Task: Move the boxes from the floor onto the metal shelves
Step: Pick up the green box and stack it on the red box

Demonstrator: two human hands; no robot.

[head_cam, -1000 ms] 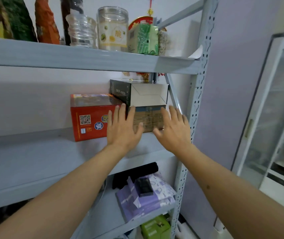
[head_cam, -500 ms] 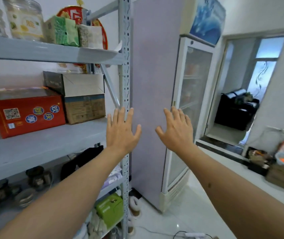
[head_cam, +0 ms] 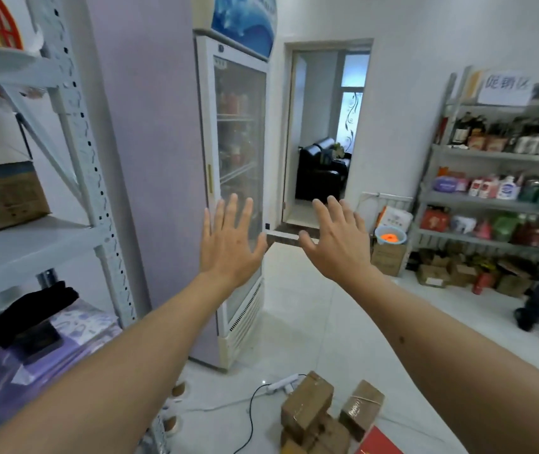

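Grey metal shelving unit (head_cam: pixel 94 198) at left already carries a brown cardboard carton (head_cam: pixel 2 194); more brown taped cardboard boxes (head_cam: pixel 323 411) sit heaped on the white tiled floor (head_cam: pixel 310 316), low and ahead. Left hand (head_cam: pixel 228 244) and right hand (head_cam: pixel 340 240) hang mid-air, fingers spread, holding nothing. Step looks like the between-loads turn; next means stooping for a floor box.

Brown boxes (head_cam: pixel 323 411) lie on white floor (head_cam: pixel 310 322).

Brown taped cardboard boxes (head_cam: pixel 323 411) heaped on the white floor, tilted, touching; red box (head_cam: pixel 380 443) just beside; brown printed box (head_cam: pixel 2 196) upright on grey metal shelves (head_cam: pixel 28 239).
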